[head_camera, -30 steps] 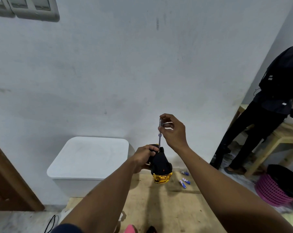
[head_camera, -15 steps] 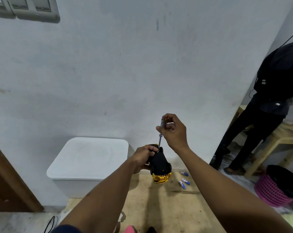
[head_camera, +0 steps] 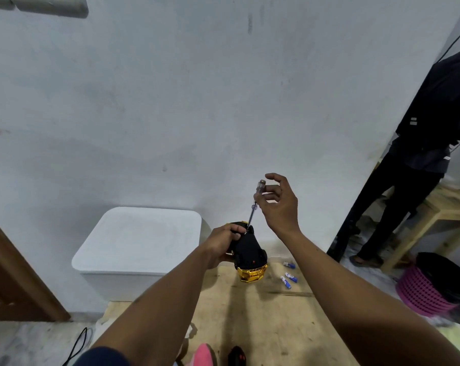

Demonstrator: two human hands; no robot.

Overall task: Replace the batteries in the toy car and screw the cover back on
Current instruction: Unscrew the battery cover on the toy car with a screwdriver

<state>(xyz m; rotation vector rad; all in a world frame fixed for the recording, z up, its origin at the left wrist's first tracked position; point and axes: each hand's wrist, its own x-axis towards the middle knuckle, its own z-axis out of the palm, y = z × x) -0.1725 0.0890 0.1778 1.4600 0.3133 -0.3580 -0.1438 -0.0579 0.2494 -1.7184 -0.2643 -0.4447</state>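
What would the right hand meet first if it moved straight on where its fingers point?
The handle of the screwdriver, close beside the fingers. Depth is unclear, so they may already touch it.

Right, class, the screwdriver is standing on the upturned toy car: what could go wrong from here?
1. The right hand looks loose round the screwdriver, so the tool may topple.
2. Its tip sits close to the left hand gripping the toy car; a slip could jab that hand.
3. Three batteries lie loose on the wooden board and could roll away or get mixed up.
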